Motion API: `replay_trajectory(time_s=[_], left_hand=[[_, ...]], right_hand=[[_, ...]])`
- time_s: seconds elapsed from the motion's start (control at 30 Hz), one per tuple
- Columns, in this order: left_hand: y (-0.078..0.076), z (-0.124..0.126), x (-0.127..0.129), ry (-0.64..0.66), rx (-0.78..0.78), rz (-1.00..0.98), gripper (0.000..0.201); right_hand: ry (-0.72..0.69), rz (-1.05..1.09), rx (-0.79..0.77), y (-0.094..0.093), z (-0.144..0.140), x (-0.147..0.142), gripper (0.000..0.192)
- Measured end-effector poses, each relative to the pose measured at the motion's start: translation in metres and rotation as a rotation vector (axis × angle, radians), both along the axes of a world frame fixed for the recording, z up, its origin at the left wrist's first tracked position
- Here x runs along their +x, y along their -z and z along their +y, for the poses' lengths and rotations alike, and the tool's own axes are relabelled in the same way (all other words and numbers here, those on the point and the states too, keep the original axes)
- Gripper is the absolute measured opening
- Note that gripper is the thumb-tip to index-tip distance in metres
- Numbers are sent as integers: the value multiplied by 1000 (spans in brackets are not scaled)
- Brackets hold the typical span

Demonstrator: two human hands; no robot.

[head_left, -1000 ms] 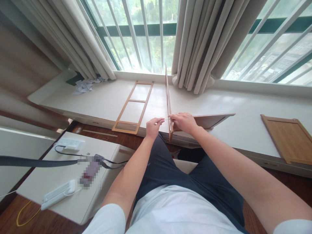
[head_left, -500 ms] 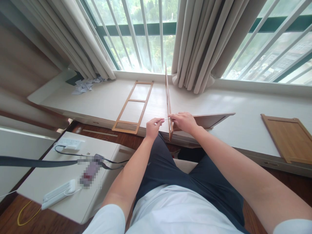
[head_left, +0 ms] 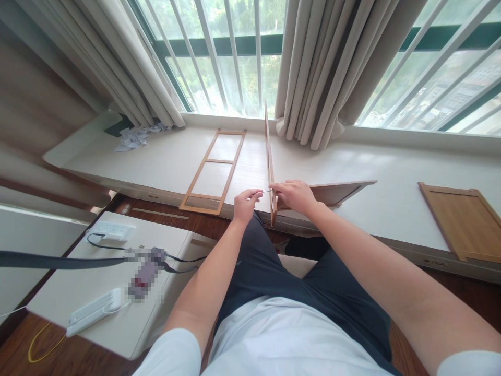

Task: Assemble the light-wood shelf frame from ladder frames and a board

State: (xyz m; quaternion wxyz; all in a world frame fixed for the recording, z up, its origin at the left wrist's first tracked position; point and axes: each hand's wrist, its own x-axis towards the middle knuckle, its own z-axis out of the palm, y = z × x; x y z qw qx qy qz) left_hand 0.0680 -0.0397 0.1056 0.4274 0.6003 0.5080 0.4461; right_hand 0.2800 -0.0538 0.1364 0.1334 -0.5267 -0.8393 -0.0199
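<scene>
The left hand is positioned at the center of the frame, with its fingertips pinched around a thin metal rod. The rod is held roughly horizontal, its far end directed at the near part of an upright wooden frame. The exact contact at the rod's tip is too small to be confirmed. The upright wooden frame is stood on edge on the white worktop, just right of center. It is gripped at its near end by the right hand, whose extended finger is placed close to the rod. Behind the right hand, a slanted panel is extended toward the right; its joint with the upright wooden frame is covered by the fingers. A ladder-like frame is laid flat left of center, its near end projecting past the worktop edge. A flat wooden panel is placed at the right edge of the frame. Paper scraps are piled at upper left. At lower left, a power strip and a white elongated device are carried on a side cabinet.
</scene>
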Motion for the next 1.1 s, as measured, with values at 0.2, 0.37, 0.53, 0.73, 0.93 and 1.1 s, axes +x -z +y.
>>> replay_trajectory(time_s=[0.2, 0.37, 0.53, 0.73, 0.93, 1.1], left_hand=[[1, 1, -1, -13, -15, -32, 29], [2, 2, -4, -8, -16, -60, 29], [-2, -1, -1, 48, -105, -79, 36], [-6, -3, 5, 42, -210, -112, 43], [-9, -1, 9, -42, -227, -152, 45], [-12, -2, 11, -63, -251, -167, 44]], right_hand=[[1, -1, -1, 0, 0, 0, 32], [-1, 7, -1, -1, 0, 0, 31], [-4, 11, 3, 0, 0, 0, 31], [-2, 11, 3, 1, 0, 0, 31], [-6, 9, 4, 4, 2, 0, 31], [-10, 9, 14, 5, 2, 0, 30]])
